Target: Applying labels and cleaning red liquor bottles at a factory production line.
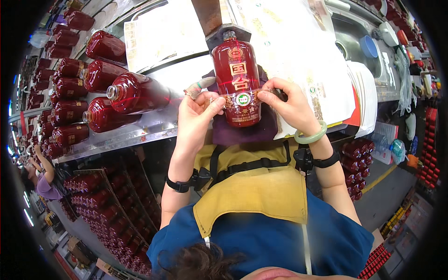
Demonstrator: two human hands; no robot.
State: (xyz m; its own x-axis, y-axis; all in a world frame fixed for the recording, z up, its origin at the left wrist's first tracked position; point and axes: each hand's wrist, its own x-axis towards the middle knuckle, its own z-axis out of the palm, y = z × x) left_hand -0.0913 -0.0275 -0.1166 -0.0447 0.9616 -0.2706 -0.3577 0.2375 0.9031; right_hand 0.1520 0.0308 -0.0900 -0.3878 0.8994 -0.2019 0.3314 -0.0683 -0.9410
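With the red glass bottle [247, 74] as the clock's centre and 12 pointing away from the person, its neck aims at 12, toward a dark block [210, 38]; whether they touch I cannot tell. The bottle lies face up over a purple cloth [245, 135] that shows at 6. The left hand [198, 109], at 8, and the right hand [289, 100], at 4, are apart, each with thumb and finger pinching one end of a brown patterned strip [243, 99]. The strip crosses the bottle's lower front, its round green-and-white emblem facing up. A pale green bangle [311, 134] circles the right wrist. More red bottles [137, 93] stand at 9. Printed sheets [298, 51] spread at 2; beyond them, a blue bowl [368, 47] sits in a metal sink [347, 35]
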